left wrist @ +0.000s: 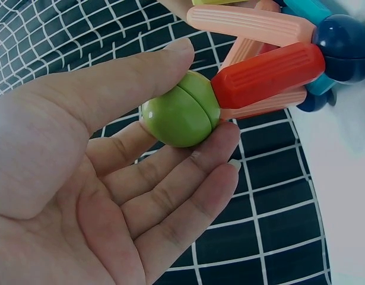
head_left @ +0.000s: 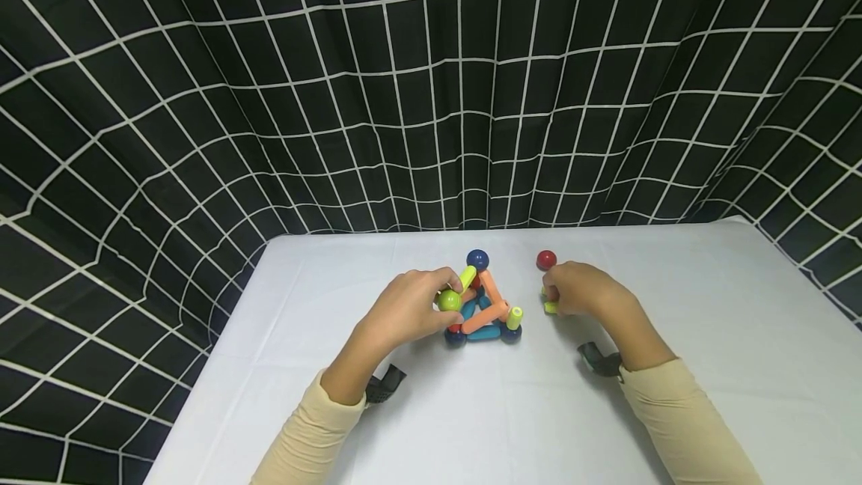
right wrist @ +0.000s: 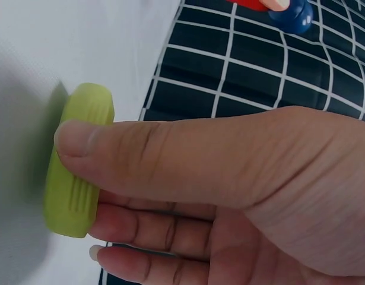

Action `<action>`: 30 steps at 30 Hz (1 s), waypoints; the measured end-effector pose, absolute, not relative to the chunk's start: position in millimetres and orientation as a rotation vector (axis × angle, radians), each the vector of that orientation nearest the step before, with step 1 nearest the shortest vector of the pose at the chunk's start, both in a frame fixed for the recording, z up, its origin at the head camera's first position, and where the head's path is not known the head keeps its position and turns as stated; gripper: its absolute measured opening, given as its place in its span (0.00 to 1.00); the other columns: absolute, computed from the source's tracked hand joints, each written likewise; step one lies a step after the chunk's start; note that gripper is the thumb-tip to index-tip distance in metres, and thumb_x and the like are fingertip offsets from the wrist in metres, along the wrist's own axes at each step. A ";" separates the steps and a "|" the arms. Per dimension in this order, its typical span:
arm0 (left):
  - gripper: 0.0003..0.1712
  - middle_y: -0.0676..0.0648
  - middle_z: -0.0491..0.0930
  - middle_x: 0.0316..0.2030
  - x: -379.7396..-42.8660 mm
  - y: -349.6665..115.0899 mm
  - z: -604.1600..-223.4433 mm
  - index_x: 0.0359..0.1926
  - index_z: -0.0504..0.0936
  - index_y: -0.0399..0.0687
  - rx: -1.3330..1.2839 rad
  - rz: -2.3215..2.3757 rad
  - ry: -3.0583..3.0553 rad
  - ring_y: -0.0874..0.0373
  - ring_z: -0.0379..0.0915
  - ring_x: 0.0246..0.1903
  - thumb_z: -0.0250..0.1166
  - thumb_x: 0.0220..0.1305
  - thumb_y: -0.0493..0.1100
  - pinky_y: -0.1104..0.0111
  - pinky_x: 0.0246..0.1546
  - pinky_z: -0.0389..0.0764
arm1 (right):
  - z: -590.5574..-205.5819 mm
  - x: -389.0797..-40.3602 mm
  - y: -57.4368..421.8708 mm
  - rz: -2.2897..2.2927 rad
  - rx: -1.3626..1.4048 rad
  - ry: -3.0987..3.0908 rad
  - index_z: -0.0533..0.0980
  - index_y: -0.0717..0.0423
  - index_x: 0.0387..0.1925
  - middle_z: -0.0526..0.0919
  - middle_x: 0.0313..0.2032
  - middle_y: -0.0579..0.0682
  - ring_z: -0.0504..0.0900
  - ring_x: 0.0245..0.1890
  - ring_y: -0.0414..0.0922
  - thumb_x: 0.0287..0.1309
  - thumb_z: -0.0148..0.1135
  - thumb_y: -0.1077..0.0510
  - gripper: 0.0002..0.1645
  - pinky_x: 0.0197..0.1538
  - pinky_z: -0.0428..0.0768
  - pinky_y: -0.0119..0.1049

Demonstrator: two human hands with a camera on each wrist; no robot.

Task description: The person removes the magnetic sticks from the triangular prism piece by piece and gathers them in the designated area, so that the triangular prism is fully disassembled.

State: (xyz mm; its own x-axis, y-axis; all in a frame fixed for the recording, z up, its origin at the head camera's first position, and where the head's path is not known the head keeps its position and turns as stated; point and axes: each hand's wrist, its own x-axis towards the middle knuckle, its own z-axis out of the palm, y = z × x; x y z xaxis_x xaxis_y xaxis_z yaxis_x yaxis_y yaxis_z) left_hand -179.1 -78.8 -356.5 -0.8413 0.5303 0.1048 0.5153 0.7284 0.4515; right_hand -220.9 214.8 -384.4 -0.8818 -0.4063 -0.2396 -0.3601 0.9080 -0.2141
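My left hand grips a green ball between thumb and fingers. That ball sits at the end of a red rod in a frame of rods and balls. Orange rods, blue rods and dark blue balls make up the rest of the frame. A short yellow-green rod sticks up at its right corner. To the right of the frame, my right hand pinches another yellow-green rod, thumb across its middle, close to the white surface.
A loose red ball lies just beyond my right hand. Everything rests on a white-covered table. Behind it and along the sides hangs a black curtain with a white grid. Dark devices are strapped at both wrists.
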 end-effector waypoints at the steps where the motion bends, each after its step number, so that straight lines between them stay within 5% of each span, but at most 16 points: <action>1: 0.19 0.58 0.80 0.31 -179.2 -78.9 -356.4 0.44 0.82 0.51 0.875 0.741 2.892 0.63 0.73 0.29 0.79 0.53 0.46 0.70 0.31 0.74 | -384.5 -220.9 214.6 -0.237 -0.571 2.794 0.79 0.54 0.28 0.75 0.25 0.46 0.73 0.28 0.45 0.47 0.70 0.71 0.11 0.35 0.75 0.41; 25: 0.19 0.58 0.80 0.32 -178.7 -78.5 -357.0 0.43 0.82 0.51 0.899 0.764 2.895 0.61 0.74 0.30 0.79 0.52 0.45 0.70 0.31 0.75 | -386.0 -221.0 211.0 -0.203 -0.509 2.813 0.78 0.54 0.28 0.74 0.24 0.47 0.72 0.28 0.46 0.52 0.68 0.70 0.10 0.35 0.74 0.41; 30: 0.26 0.53 0.84 0.37 -179.8 -80.7 -356.4 0.50 0.77 0.50 0.861 0.771 2.863 0.61 0.75 0.30 0.79 0.53 0.46 0.69 0.30 0.75 | -381.6 -219.2 210.8 -0.228 -0.497 2.813 0.81 0.56 0.32 0.77 0.26 0.47 0.74 0.29 0.47 0.54 0.71 0.67 0.06 0.38 0.77 0.43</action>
